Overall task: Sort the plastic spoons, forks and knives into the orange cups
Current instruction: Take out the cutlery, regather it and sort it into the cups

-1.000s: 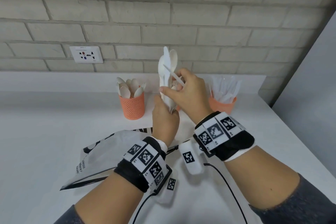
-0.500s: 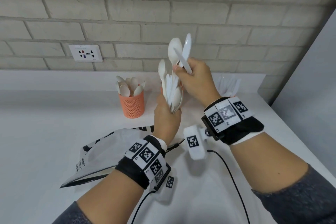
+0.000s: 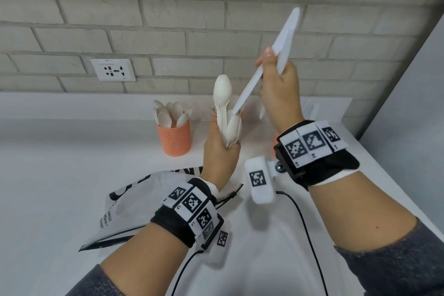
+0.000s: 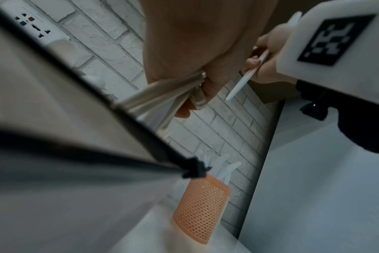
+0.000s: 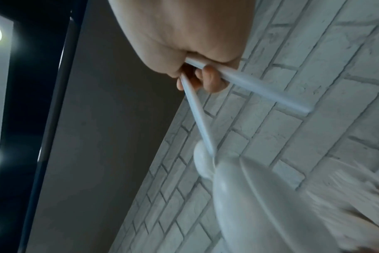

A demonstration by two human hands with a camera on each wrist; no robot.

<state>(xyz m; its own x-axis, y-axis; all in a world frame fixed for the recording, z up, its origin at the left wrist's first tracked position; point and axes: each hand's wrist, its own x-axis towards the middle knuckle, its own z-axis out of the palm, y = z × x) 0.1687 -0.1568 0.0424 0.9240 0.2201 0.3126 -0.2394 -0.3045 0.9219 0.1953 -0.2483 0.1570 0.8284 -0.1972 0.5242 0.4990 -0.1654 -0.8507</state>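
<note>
Head view: right hand (image 3: 278,89) grips a white plastic knife (image 3: 271,55) raised high; left hand (image 3: 219,151) clutches a bundle of spoons (image 3: 227,115) upright, right of the spoon-filled orange cup (image 3: 175,138).

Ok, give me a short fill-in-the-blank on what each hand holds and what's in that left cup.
1. The right hand holds a white plastic ____ up in front of the brick wall.
2. The left hand grips a bundle of white ____.
3. The left cup on the table is ____ in colour.
4. That cup holds only ____.

Missing words: knife; spoons; orange; spoons
</note>
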